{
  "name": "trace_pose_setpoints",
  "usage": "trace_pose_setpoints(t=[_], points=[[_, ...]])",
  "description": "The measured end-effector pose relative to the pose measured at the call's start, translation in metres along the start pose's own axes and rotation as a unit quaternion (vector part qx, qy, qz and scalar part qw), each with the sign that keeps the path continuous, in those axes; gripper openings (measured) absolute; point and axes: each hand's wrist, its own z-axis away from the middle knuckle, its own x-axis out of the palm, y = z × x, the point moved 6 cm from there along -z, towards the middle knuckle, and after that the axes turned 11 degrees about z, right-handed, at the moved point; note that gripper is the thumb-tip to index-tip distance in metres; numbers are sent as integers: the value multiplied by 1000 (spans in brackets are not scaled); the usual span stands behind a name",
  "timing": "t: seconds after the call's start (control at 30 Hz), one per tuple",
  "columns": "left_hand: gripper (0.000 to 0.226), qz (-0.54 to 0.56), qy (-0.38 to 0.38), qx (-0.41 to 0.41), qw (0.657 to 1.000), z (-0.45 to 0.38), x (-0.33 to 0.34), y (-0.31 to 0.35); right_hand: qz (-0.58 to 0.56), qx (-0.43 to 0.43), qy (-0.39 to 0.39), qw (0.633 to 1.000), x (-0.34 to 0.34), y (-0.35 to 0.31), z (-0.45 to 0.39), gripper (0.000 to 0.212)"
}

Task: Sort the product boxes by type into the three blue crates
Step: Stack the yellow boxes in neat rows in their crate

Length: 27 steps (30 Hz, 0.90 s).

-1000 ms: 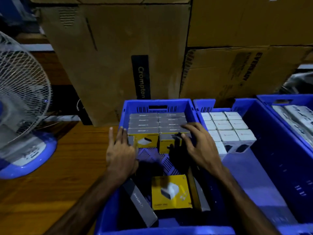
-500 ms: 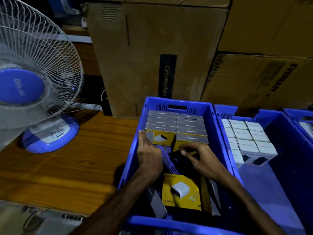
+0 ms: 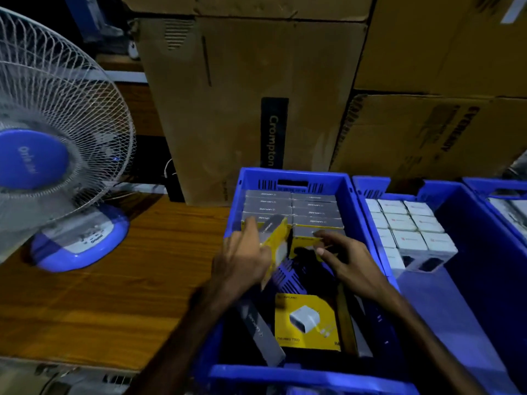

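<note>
Yellow-and-grey charger boxes stand in two rows (image 3: 293, 208) at the far end of the left blue crate (image 3: 293, 178). My left hand (image 3: 245, 258) grips one yellow-and-grey box (image 3: 275, 240) and holds it tilted out of the left row. My right hand (image 3: 345, 258) rests its fingers on the front box of the right row (image 3: 303, 238). One yellow box (image 3: 308, 322) lies flat near the crate's front, and a grey one (image 3: 259, 332) leans beside it. White boxes (image 3: 407, 226) fill the far part of the middle blue crate (image 3: 467, 269). A third crate (image 3: 496, 189) shows at the right edge.
A white and blue table fan (image 3: 51, 155) stands on the wooden table (image 3: 114, 280) to the left. Large cardboard cartons (image 3: 242, 109) stand right behind the crates. The near half of the middle crate has a bare floor.
My left hand has closed on the front box of the left row and tipped it up and outward. My right hand stayed on the right row. The view swung left.
</note>
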Motion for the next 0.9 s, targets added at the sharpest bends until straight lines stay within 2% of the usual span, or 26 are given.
trace_pose_setpoints(t=[0.03,0.1,0.17,0.23,0.33,0.4,0.43,0.5,0.53,0.57,0.63,0.67,0.73,0.77,0.83,0.9], points=[[51,78,-40,-21,996,-3,-3,-7,-9,3,16,1000,-2,1,-1,41],[57,215,-69,0,974,-11,-14,-15,-32,25,37,999,-4,2,-3,64],[62,314,-108,23,943,-12,-17,-16,-90,59,17,994,-4,0,-5,77],[53,368,-164,30,915,-9,-15,-13,-149,62,-13,987,-6,-10,-4,71],[44,424,-222,68,875,-7,-17,-11,-194,23,-49,980,-12,-33,4,40],[42,431,-221,84,871,-4,-19,-10,-202,4,-46,978,-15,-42,11,28],[41,432,-192,81,878,-6,-20,-11,-197,1,-22,980,-16,-44,14,26],[44,438,-78,32,895,-7,-23,-13,-149,-2,66,987,-22,-48,22,31],[48,462,-23,-15,887,-4,-23,-14,-105,-4,115,988,-23,-51,27,34],[50,504,-3,-76,860,1,-19,-12,-59,-8,160,985,-22,-55,31,35],[46,593,-59,-180,783,11,-4,2,35,-27,220,974,-16,-70,40,41],[48,620,-98,-202,752,16,1,11,85,-44,233,968,-11,-79,43,42],[43,639,-141,-205,728,21,5,26,174,-79,233,954,2,-90,48,40],[35,635,-130,-199,735,18,6,26,194,-92,224,951,7,-92,49,39],[13,588,-77,-181,785,8,2,15,197,-105,180,958,15,-89,49,42],[14,542,-67,-110,831,-7,-7,6,174,-95,121,973,18,-81,47,50]])
